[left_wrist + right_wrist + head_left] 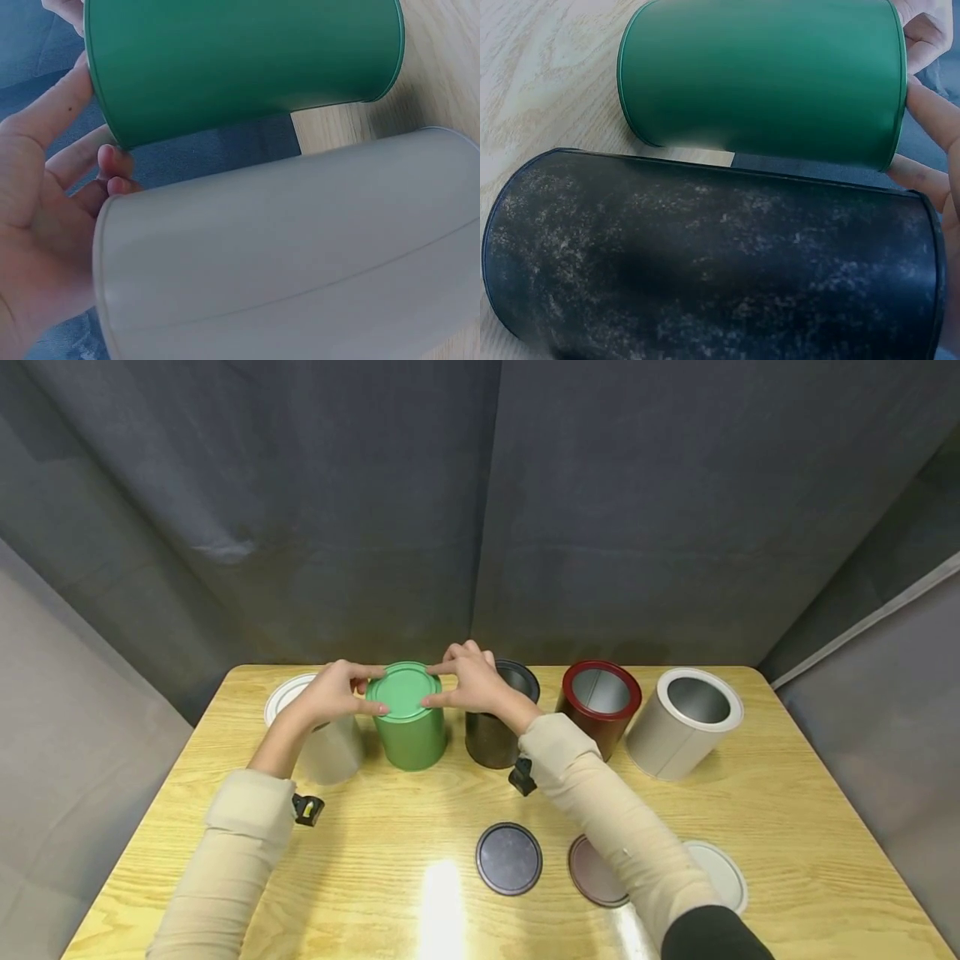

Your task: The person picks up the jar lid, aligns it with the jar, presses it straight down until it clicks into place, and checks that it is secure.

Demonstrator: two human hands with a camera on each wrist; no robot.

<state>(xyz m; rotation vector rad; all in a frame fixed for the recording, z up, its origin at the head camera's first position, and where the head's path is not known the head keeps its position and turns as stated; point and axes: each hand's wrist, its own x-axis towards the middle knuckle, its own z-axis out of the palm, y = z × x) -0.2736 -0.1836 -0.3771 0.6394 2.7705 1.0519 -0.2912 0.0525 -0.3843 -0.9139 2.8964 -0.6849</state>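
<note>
A green can [414, 745] stands upright at the back of the table, its green lid [406, 687] seated in the top. From the left side my left hand [328, 695] touches the lid's rim with a fairly straight thumb and index finger. Opposite it, my right hand [474, 682] rests thumb and forefinger on the right edge of the same lid. Beneath my left hand stands a pale can [285, 255] with a white top [282, 695]. A dark speckled can [712, 255] is below my right hand, its mouth uncovered.
Further right stand a dark red can [596, 727] and a white can [667, 747], both with uncovered mouths. Nearer on the wooden table [375, 877] lie a black lid [508, 858], a dark red lid [596, 872] partly behind my right sleeve, and a white lid [722, 872].
</note>
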